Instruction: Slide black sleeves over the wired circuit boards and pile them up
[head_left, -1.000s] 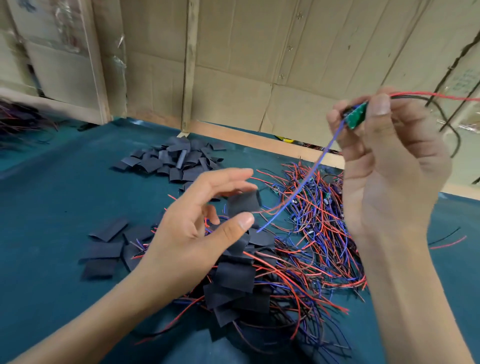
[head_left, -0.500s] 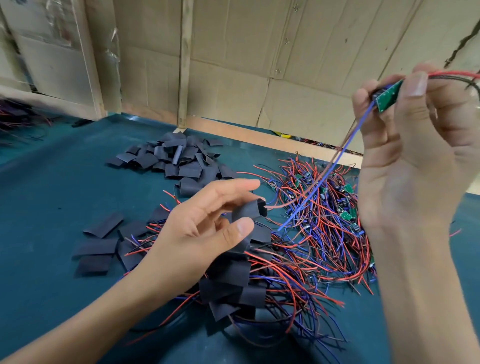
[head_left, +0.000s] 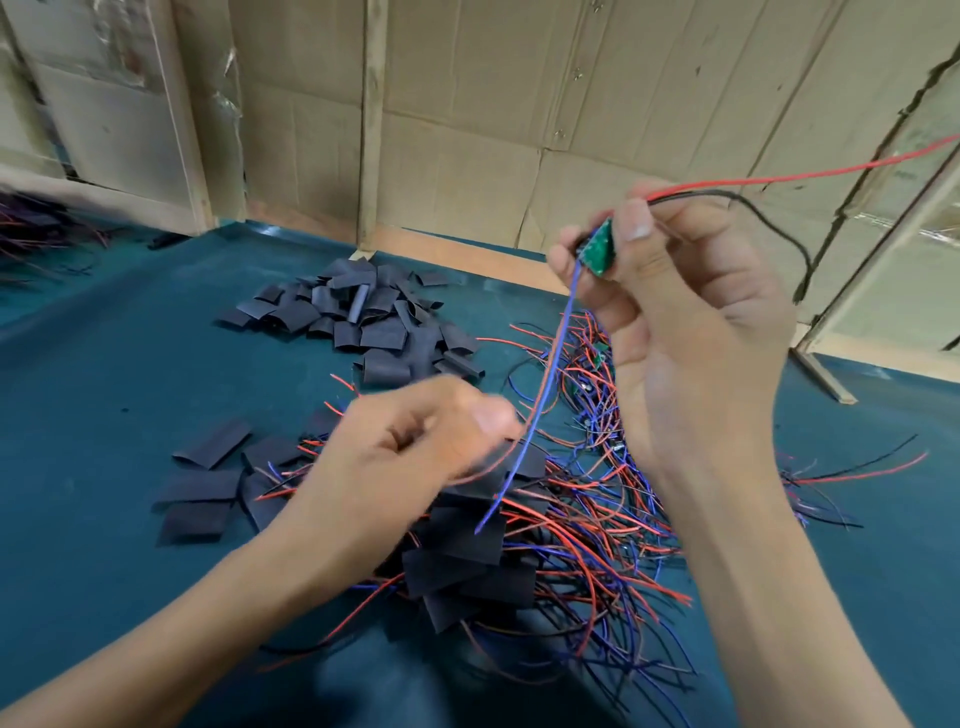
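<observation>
My right hand (head_left: 691, 332) is raised and pinches a small green circuit board (head_left: 597, 252) between thumb and fingers. Red and black wires run from the board up to the right, and its blue wire (head_left: 545, 395) hangs down to the left. My left hand (head_left: 415, 441) is lower, motion-blurred, with fingers curled beside that blue wire. A black sleeve (head_left: 524, 460) shows at its fingertips, mostly hidden. Below the hands lies a pile of sleeved boards (head_left: 467, 561) with tangled wires.
A heap of loose black sleeves (head_left: 358, 312) lies further back on the teal table cloth (head_left: 104, 364). A few flat sleeves (head_left: 208, 488) are at the left. Bare wired boards (head_left: 597, 395) are tangled behind my right wrist. A cardboard wall (head_left: 467, 104) closes the back.
My left hand has turned and curled its fingers, moving toward the hanging blue wire. My right hand has swung the board slightly to the left, and the view has tilted down.
</observation>
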